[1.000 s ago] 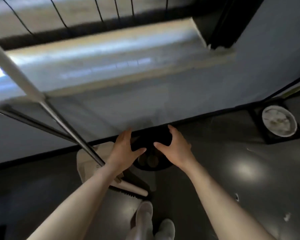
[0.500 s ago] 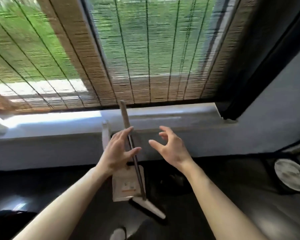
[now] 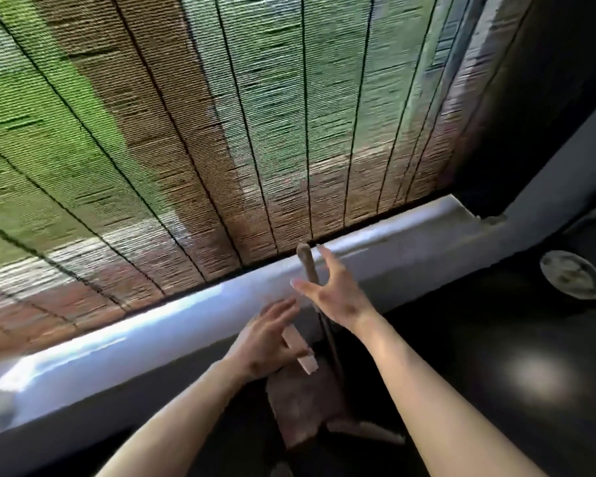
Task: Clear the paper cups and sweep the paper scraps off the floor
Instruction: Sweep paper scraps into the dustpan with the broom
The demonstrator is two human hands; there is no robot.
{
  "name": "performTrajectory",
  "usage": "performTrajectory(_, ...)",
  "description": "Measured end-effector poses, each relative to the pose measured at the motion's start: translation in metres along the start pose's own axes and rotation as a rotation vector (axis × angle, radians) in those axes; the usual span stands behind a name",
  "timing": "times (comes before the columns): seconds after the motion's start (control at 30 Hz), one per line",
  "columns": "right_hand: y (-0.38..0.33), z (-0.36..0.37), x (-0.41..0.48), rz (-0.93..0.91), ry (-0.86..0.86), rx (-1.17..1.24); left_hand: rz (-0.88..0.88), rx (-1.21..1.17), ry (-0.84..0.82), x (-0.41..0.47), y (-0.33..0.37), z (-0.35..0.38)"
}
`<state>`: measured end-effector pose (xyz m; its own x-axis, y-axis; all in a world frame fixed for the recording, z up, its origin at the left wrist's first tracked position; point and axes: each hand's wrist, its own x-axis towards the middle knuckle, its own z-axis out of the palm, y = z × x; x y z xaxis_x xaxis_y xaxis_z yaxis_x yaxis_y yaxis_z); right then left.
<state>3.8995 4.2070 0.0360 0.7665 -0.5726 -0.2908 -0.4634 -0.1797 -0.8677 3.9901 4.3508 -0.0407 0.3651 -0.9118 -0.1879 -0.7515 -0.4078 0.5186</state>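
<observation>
Our slim, brown-handled broom (image 3: 305,261) leans upright against the pale windowsill (image 3: 152,325), with its light head on the dark floor (image 3: 496,356). Just beside it stands the flat, dull-pink plastic dustpan (image 3: 300,404), whose pale handle points up. No paper cups or scraps show in this view.

Our right hand (image 3: 338,297) is spread, with thumb and fingers apart on either side of the broom's upper shaft and not yet closed on it. Our left hand (image 3: 269,342) is flat with straight fingers over the dustpan handle; we cannot tell whether it touches.

We judge both tools to be light and rigid. The broom is top-light and will pivot on its head, so we should wrap it a little below the tip. The smooth shaft may slip in a loose grip. The dustpan is best taken by its handle, with the thumb underneath.
</observation>
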Motion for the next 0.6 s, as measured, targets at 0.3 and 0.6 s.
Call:
performTrajectory(0.3,0.007,0.008,0.053,0.063,-0.005,0.105,0.095,0.084,-0.155,0.011,-0.016,0.007)
performTrajectory(0.6,0.020,0.006,0.036,-0.032,0.182,0.235,0.382,0.100,-0.044,0.021,-0.027,0.009)
